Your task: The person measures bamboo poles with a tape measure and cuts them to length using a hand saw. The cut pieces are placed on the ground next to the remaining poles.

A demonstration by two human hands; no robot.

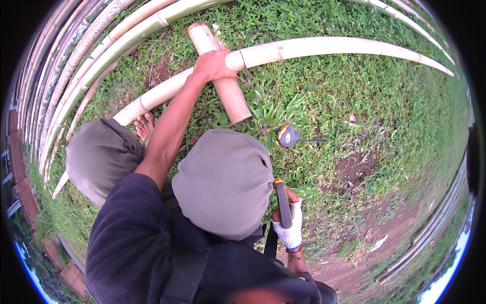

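A long pale bamboo pole [324, 46] lies across a short, thick bamboo piece [233, 101] on the grass. My bare left hand [212, 66] is closed over the pole right where the two cross. Just right of that hand, a thin dark line runs across the pole. Beside my right knee, my right hand [289, 223] wears a white glove with bare fingertips. It grips a hand tool [283, 205] by its dark grey handle, which has an orange end; its working part cannot be made out. A tape measure [287, 136] rests on the grass ahead of my right knee.
Many long bamboo poles [86, 71] lie side by side at the left, and others [425, 233] at the lower right. A slim dark object [312, 140] lies by the tape measure. My bare left foot [145, 126] is close to the pole. Bare soil [357, 167] shows through the grass.
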